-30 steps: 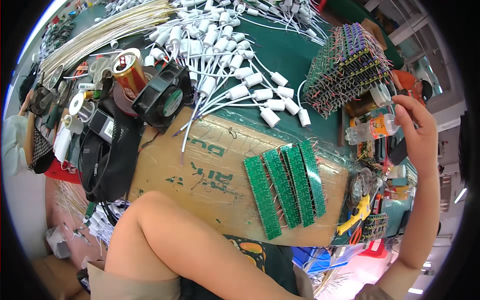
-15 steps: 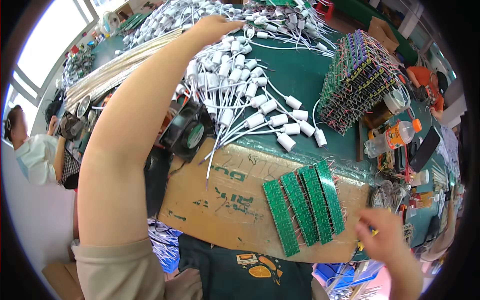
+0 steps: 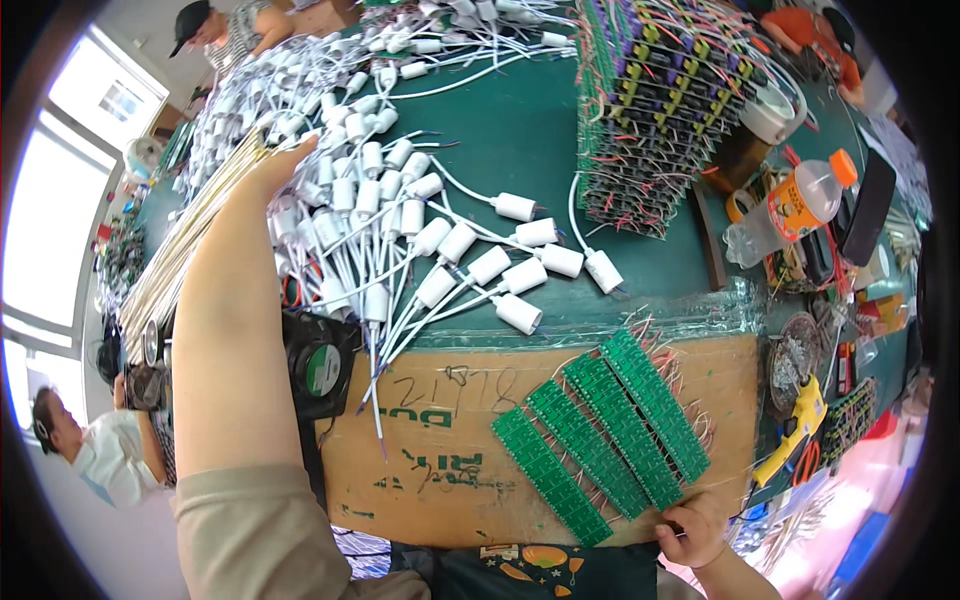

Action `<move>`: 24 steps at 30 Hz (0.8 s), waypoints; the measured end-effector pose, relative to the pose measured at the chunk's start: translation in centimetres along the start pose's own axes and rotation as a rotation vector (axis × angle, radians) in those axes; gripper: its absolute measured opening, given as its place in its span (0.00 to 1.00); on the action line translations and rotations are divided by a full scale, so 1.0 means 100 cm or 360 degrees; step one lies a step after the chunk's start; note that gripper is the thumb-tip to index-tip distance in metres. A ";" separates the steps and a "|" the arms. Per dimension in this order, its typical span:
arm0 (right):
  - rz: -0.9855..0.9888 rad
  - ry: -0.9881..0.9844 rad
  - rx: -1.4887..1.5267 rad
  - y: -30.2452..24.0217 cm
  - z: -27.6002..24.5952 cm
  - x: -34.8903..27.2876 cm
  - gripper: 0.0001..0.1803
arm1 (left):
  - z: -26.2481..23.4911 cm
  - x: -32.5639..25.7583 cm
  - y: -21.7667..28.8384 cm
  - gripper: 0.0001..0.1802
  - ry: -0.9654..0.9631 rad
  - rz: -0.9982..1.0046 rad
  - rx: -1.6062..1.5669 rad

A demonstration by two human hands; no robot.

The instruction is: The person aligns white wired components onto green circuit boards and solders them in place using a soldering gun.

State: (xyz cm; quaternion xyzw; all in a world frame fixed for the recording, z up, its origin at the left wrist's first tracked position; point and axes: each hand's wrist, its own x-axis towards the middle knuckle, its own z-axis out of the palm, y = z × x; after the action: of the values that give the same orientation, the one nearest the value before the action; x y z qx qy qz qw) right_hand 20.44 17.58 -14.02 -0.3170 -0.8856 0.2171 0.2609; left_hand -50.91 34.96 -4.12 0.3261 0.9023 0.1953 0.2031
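Note:
My left arm stretches far across the table, and my left hand (image 3: 283, 168) is at the edge of a heap of white cylindrical parts with wire leads (image 3: 345, 192); its fingers are mostly hidden. My right hand (image 3: 697, 530) is low on the right with curled fingers, close against the lower ends of the green circuit boards (image 3: 640, 425). Whether it grips anything is unclear. Several of these long boards lie side by side, slanted, on a brown cardboard sheet (image 3: 400, 510), with thin wires poking out from beneath them.
A tall stack of wired boards (image 3: 650, 120) stands at the back right. A plastic bottle (image 3: 790, 210) with an orange cap, a yellow-handled tool (image 3: 795, 430) and a black fan (image 3: 320, 365) flank the cardboard. Long pale rods (image 3: 200, 235) lie left. Other people sit around the table.
My view has shifted. My left hand has drawn back leftward over the white parts. My right hand has moved from beside the boards to their lower ends.

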 end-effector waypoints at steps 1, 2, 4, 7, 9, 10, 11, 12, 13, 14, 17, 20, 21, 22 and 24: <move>-0.0012 -0.0021 -0.0030 -0.001 0.001 0.000 0.11 | 0.003 -0.007 0.006 0.65 0.0021 -0.0069 -0.0085; -0.0024 -0.0043 -0.0061 -0.001 0.002 0.000 0.11 | 0.008 0.001 0.002 0.65 0.0157 -0.0096 -0.0162; -0.0016 -0.0029 -0.0081 -0.001 0.004 0.000 0.12 | 0.007 0.009 0.010 0.62 -0.0090 -0.0305 -0.0099; -0.0051 -0.0013 -0.0119 -0.004 0.004 0.005 0.12 | 0.001 0.034 0.002 0.63 -0.0303 -0.0178 0.0059; -0.0086 -0.0012 -0.0132 -0.005 0.003 0.009 0.13 | 0.002 0.058 -0.014 0.65 -0.0463 -0.0064 0.0162; -0.0116 -0.0004 -0.0131 -0.004 0.003 0.011 0.13 | 0.000 0.065 -0.020 0.63 -0.0488 -0.0023 0.0083; -0.0109 -0.0007 -0.0161 -0.005 0.003 0.010 0.13 | 0.013 0.050 0.002 0.62 -0.0557 0.0040 -0.0005; -0.0090 -0.0004 -0.0178 -0.006 0.002 0.008 0.13 | 0.028 0.032 0.025 0.56 -0.0433 -0.0042 0.0121; -0.0136 0.0013 -0.0155 -0.005 0.003 0.009 0.13 | 0.015 0.052 -0.002 0.52 -0.0459 0.0094 -0.0029; -0.0118 0.0016 -0.0169 -0.005 0.003 0.008 0.13 | 0.027 0.040 0.012 0.51 -0.0486 0.0112 -0.0075; -0.0129 0.0057 -0.0117 -0.005 0.006 0.006 0.13 | 0.054 0.022 0.035 0.46 -0.0555 0.0264 -0.0093; -0.0142 0.0112 -0.0163 -0.006 0.006 0.006 0.12 | 0.076 0.009 0.067 0.50 -0.0658 0.0484 0.0048; -0.0136 0.0122 -0.0168 -0.006 0.006 0.007 0.12 | 0.083 0.006 0.077 0.51 -0.0713 0.0523 0.0078; -0.0146 0.0136 -0.0152 -0.006 0.006 0.009 0.12 | 0.088 0.005 0.087 0.54 -0.0850 0.0497 0.0099; -0.0151 0.0139 -0.0121 -0.006 0.006 0.011 0.11 | 0.097 0.005 0.099 0.55 -0.0873 0.0514 0.0224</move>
State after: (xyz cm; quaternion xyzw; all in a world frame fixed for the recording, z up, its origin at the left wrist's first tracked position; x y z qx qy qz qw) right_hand 19.14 17.75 -13.78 -0.2937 -0.8950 0.1566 0.2970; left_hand -41.45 44.49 -7.56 0.5187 0.7619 0.0670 0.3821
